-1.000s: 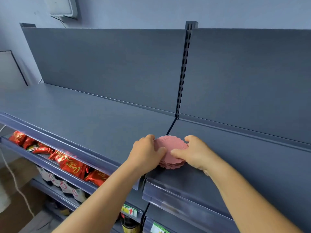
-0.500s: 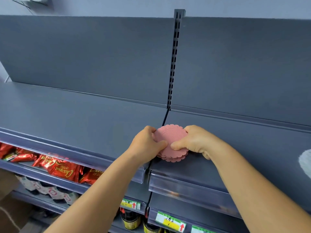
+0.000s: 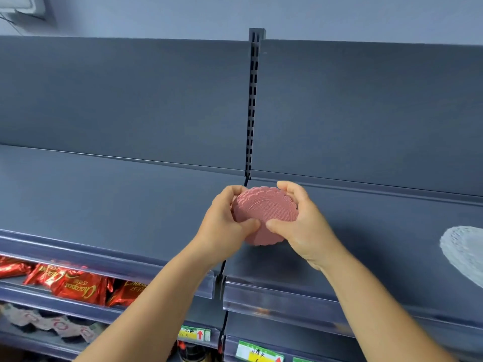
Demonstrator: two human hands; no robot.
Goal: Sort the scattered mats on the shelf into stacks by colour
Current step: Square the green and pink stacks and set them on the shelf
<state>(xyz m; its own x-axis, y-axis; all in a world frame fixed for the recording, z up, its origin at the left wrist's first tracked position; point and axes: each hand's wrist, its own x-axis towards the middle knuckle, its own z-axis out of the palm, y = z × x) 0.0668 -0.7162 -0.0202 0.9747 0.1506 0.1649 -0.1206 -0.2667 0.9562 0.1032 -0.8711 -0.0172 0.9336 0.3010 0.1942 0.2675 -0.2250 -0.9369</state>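
Note:
A stack of round pink mats [image 3: 264,209] with scalloped edges is tilted up off the grey shelf [image 3: 109,197], over the seam between two shelf panels. My left hand [image 3: 227,226] grips its left side, thumb on the front. My right hand [image 3: 300,226] grips its right side the same way. A white lacy mat [image 3: 464,253] lies flat on the shelf at the far right, cut off by the frame edge.
A slotted upright post [image 3: 253,105] splits the grey back panel behind the hands. The shelf below holds red snack packets [image 3: 78,286]. Price labels [image 3: 194,334] sit on lower shelf edges, with bottle tops beneath them.
The pink stack lay flat on the shelf under both hands; now it is lifted and tilted toward me. The view has swung right, bringing the white mat into sight.

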